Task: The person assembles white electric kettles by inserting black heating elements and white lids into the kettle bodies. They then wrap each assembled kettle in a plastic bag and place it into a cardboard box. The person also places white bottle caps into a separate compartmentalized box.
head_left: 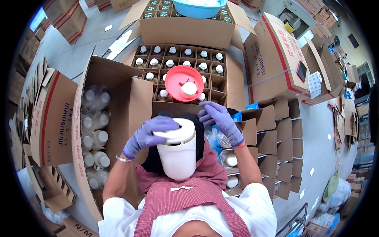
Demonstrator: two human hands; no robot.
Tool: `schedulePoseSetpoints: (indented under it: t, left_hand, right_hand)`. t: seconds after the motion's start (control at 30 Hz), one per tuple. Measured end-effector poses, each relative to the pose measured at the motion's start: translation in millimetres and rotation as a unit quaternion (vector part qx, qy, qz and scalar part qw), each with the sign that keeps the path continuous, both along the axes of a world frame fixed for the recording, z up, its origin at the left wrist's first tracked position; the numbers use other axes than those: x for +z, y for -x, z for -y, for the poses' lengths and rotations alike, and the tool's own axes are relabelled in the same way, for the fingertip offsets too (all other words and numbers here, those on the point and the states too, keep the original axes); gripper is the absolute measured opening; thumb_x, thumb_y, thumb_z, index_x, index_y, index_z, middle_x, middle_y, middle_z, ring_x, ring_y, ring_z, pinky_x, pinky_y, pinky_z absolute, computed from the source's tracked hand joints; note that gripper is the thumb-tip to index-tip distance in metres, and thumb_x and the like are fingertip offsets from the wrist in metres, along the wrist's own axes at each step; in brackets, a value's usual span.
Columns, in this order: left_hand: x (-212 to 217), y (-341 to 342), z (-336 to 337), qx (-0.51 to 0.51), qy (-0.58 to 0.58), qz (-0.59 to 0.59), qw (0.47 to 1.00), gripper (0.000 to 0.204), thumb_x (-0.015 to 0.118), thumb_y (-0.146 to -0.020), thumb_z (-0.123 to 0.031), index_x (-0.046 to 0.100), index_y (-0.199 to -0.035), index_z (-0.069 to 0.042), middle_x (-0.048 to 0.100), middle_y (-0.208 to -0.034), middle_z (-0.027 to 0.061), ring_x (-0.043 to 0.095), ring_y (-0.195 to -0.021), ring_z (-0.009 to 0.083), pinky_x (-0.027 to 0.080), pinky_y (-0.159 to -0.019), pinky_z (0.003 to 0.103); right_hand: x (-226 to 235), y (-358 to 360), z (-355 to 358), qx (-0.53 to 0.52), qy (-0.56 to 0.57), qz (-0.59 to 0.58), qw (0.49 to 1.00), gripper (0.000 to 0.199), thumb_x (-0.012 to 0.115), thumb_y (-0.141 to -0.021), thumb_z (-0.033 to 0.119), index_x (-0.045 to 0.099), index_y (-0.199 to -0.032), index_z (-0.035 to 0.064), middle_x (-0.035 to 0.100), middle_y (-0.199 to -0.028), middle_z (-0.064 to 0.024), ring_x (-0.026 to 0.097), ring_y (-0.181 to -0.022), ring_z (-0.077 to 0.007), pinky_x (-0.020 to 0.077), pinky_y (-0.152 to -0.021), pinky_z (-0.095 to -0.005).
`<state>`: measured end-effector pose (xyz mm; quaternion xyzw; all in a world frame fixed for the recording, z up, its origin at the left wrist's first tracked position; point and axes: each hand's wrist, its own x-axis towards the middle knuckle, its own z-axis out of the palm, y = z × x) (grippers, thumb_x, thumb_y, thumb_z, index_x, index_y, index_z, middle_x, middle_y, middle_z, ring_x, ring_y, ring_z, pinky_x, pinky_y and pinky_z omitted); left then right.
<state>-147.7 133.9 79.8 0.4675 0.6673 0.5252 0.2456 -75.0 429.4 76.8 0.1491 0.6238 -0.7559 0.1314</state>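
A tall white plastic canister [177, 160] stands in my lap, against a red checked apron. My left hand [149, 132], in a purple glove, grips the white round lid [176, 133] on its top. The lid sits tilted, with a dark gap showing at its rim. My right hand [221, 121], gloved too, is raised to the right of the canister with its fingers stretched out and nothing in it. Beyond both hands, a red plastic dish [175, 81] rests on bottles and holds a white round piece [188, 89] and small dark red bits.
Ahead, a divided carton [218, 82] holds several white-capped bottles; behind it, a blue basin [199, 11] sits on another carton. At left, an open carton [112, 75] contains wrapped white canisters. Cardboard dividers [282, 130] stand at right, near a phone [301, 71] on a carton.
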Motion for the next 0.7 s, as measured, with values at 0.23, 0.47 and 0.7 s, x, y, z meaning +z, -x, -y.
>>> schedulePoseSetpoints:
  t: [0.23, 0.47, 0.7]
  left_hand:
    - [1, -24, 3, -0.013, 0.002, -0.008, 1.0, 0.052, 0.062, -0.084, -0.036, 0.065, -0.124, -0.003, 0.062, -0.128, 0.0155, 0.053, -0.124, 0.0345, 0.038, -0.109, 0.043]
    - [22, -65, -3, 0.019, 0.105, -0.203, 0.973, 0.041, 0.057, -0.091, -0.036, 0.064, -0.117, -0.005, 0.06, -0.126, 0.0154, 0.052, -0.124, 0.0317, 0.019, -0.116, 0.054]
    - [-73, -125, -14, 0.288, -0.046, 0.327, 0.899, 0.058, 0.045, -0.103, -0.041, 0.046, -0.142, 0.002, 0.048, -0.142, 0.0173, 0.045, -0.133, 0.0247, 0.032, -0.113, 0.037]
  right_hand:
    - [3, -11, 65, 0.098, -0.083, -0.231, 0.964, 0.032, 0.052, -0.102, 0.019, 0.059, -0.128, 0.0013, 0.063, -0.119, -0.0102, 0.059, -0.111, -0.0164, 0.0467, -0.096, -0.0294]
    - [-29, -22, 69, 0.283, -0.309, -0.426, 0.802, 0.041, 0.058, -0.093, 0.021, 0.056, -0.128, 0.0005, 0.051, -0.137, -0.0223, 0.05, -0.126, -0.038, 0.0416, -0.107, -0.0432]
    - [33, -90, 5, 0.296, -0.321, -0.224, 0.871, 0.066, 0.059, -0.095, 0.033, 0.035, -0.149, 0.0049, 0.041, -0.146, -0.0219, 0.04, -0.136, -0.0367, 0.0316, -0.114, -0.0416]
